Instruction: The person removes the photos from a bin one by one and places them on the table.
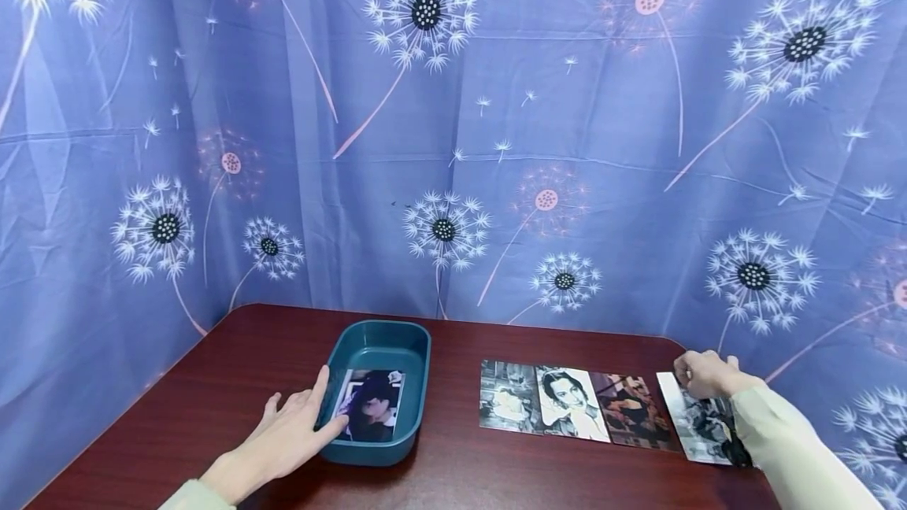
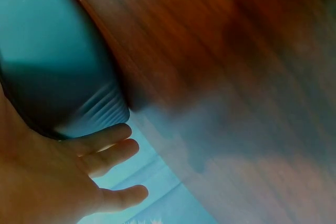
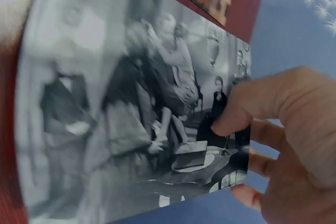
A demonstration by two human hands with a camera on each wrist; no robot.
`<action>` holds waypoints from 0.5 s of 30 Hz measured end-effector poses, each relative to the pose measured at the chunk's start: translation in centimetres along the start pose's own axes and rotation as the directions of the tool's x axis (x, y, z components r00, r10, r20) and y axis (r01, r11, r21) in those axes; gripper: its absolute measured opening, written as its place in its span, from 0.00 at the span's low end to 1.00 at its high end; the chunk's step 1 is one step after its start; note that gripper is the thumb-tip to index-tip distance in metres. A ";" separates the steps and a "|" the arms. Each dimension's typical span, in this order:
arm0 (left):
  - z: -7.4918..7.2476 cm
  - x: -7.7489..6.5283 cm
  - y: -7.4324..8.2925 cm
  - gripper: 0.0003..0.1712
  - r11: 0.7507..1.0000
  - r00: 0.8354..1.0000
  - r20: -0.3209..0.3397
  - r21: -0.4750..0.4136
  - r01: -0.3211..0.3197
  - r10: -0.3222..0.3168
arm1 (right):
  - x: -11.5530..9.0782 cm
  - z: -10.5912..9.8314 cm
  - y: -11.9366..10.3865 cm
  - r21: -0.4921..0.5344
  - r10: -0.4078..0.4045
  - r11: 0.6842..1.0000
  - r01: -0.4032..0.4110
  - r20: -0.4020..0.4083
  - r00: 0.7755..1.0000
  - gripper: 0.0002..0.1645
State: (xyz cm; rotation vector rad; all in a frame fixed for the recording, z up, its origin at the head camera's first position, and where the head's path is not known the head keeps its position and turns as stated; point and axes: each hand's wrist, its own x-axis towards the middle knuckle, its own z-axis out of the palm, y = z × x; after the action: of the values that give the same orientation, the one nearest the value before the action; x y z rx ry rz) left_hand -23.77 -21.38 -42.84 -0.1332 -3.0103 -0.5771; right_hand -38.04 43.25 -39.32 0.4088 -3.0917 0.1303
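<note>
My right hand (image 1: 708, 375) pinches the far edge of a black-and-white photo card (image 3: 131, 108) at the right end of a row, thumb on the picture side and fingers behind. On the right wrist view the card shows several people in a room. My left hand (image 1: 279, 433) rests at the near left side of a teal plastic basin (image 1: 425, 372), its fingers (image 2: 107, 156) extended along the outside. A colour photo card (image 1: 372, 406) of a dark-haired person lies inside the basin.
Left of the pinched card, a row holds a reddish-brown card (image 1: 633, 409), a black-and-white portrait card (image 1: 571, 404) and a grey card (image 1: 509, 397). All lie on the dark red wooden table (image 1: 460, 478). A blue dandelion-print curtain (image 1: 496, 124) hangs behind it.
</note>
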 end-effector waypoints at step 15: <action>0.2 0.0 -0.1 0.54 1.000 1.000 0.000 -0.005 0.001 -0.001 | 0.5 2.8 -0.6 0.023 0.030 0.999 -0.029 -0.046 0.998 0.13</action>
State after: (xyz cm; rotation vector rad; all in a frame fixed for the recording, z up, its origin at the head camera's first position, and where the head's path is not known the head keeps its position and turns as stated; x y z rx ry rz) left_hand -23.78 -21.43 -43.02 -0.1314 -3.0093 -0.5844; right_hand -38.41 42.32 -42.06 0.3554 -3.0540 0.1725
